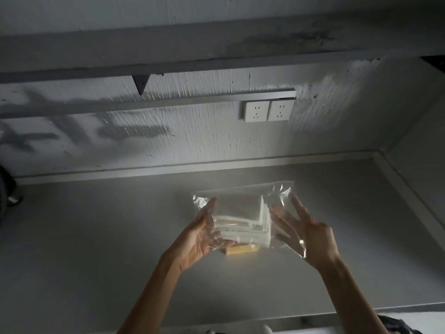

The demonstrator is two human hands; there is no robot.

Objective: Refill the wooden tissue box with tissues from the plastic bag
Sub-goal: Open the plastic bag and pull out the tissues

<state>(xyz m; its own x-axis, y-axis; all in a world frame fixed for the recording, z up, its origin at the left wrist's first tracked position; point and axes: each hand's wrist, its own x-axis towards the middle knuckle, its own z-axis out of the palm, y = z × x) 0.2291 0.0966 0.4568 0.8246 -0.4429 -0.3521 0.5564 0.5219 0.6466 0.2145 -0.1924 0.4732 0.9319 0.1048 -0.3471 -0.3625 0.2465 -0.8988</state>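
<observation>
A clear plastic bag [279,196] with a stack of white folded tissues [243,220] inside is held up above the grey counter [96,249]. My left hand [199,239] cups the bag's left side, thumb curled under its lower edge. My right hand [310,235] holds the bag's right side with long fingers spread against the plastic. Under the bag, a small part of the light wooden tissue box [240,249] shows on the counter; the rest of it is hidden by the bag.
A textured white wall with a double power socket [267,110] and a metal rail [192,100] rises behind the counter. A shelf [168,61] juts out above. A dark object [7,196] stands at the far left edge.
</observation>
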